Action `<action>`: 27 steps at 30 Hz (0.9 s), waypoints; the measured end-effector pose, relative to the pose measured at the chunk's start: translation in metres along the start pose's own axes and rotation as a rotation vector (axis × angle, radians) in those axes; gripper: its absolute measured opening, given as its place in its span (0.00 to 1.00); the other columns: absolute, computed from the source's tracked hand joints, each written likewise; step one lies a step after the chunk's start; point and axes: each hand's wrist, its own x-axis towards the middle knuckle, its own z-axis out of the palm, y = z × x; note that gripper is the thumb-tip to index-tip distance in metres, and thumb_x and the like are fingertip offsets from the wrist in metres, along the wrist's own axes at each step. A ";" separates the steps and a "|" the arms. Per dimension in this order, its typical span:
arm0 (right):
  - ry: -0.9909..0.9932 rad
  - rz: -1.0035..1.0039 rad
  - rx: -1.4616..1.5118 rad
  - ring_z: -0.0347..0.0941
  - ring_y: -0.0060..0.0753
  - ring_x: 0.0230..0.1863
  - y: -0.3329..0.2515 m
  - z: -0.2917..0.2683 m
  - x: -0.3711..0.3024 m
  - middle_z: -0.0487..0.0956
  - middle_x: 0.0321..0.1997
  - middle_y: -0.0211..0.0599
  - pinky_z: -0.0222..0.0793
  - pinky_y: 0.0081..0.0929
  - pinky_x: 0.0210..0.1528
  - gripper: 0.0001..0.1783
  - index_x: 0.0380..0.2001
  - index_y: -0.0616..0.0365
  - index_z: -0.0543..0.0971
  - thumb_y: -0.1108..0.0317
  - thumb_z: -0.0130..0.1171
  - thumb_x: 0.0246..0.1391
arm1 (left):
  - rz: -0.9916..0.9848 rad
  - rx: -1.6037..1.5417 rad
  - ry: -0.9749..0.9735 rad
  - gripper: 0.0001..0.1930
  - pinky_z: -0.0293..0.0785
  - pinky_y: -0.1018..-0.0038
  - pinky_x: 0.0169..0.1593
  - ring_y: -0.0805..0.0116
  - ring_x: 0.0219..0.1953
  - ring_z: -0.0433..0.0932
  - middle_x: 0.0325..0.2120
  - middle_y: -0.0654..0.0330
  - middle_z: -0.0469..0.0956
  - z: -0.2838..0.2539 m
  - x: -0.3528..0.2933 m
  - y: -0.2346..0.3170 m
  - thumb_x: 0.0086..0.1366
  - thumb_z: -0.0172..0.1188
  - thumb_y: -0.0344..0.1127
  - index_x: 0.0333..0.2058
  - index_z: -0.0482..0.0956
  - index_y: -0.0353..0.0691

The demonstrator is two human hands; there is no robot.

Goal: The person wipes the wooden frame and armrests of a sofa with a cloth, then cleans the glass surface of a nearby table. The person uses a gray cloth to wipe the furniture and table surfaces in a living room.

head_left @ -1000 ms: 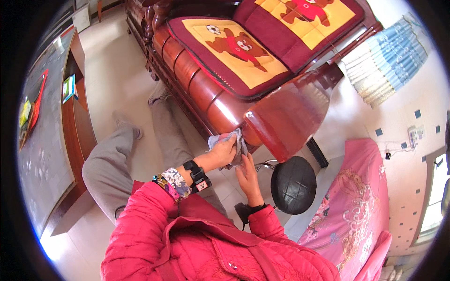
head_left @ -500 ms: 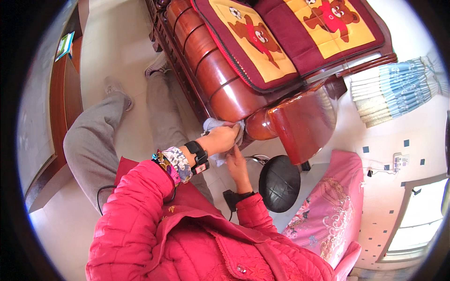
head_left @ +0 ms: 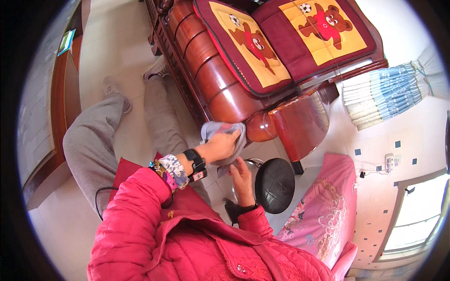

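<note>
A grey cloth (head_left: 210,129) is bunched against the rounded front corner of the dark red wooden sofa (head_left: 230,104). My left hand (head_left: 222,147) grips it from above, wearing a black strap and a patterned cuff at the wrist. Just below, my right hand (head_left: 242,179) is raised with its fingers apart, close to a hanging end of the cloth. Whether its fingertips touch the cloth cannot be made out. Beside the cloth, the sofa's turned post and broad glossy armrest (head_left: 300,124) extend to the right.
Maroon seat cushions (head_left: 277,49) with bear pictures lie on the sofa. A round black stool (head_left: 275,185) stands right of my right hand, near a pink embroidered cover (head_left: 316,210). My legs (head_left: 96,140) stretch over the tiled floor, and a wooden cabinet (head_left: 65,89) is at the left.
The cloth has come slightly away from the sofa corner and hangs looser under my left hand. My right hand's fingers have spread and lowered a little. The view has shifted slightly.
</note>
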 end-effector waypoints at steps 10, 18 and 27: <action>-0.016 0.083 0.041 0.65 0.18 0.30 0.000 0.008 0.023 0.70 0.35 0.29 0.64 0.17 0.31 0.21 0.50 0.68 0.64 0.74 0.49 0.52 | 0.001 0.079 -0.045 0.10 0.71 0.58 0.25 0.47 0.21 0.75 0.21 0.40 0.74 0.019 0.043 -0.021 0.51 0.47 0.32 0.28 0.70 0.30; -0.070 0.078 -0.064 0.65 0.17 0.28 0.004 0.001 0.004 0.69 0.28 0.27 0.63 0.16 0.30 0.20 0.48 0.66 0.66 0.73 0.50 0.51 | 0.104 0.179 0.037 0.14 0.69 0.60 0.20 0.49 0.18 0.74 0.19 0.46 0.74 0.012 0.018 -0.016 0.49 0.49 0.30 0.35 0.67 0.31; -0.110 0.171 0.002 0.66 0.18 0.28 0.029 0.005 -0.004 0.70 0.29 0.28 0.64 0.17 0.30 0.18 0.47 0.64 0.67 0.73 0.50 0.51 | -0.046 0.047 -0.149 0.17 0.69 0.56 0.31 0.45 0.27 0.75 0.24 0.43 0.75 0.002 -0.006 -0.002 0.52 0.45 0.31 0.41 0.63 0.31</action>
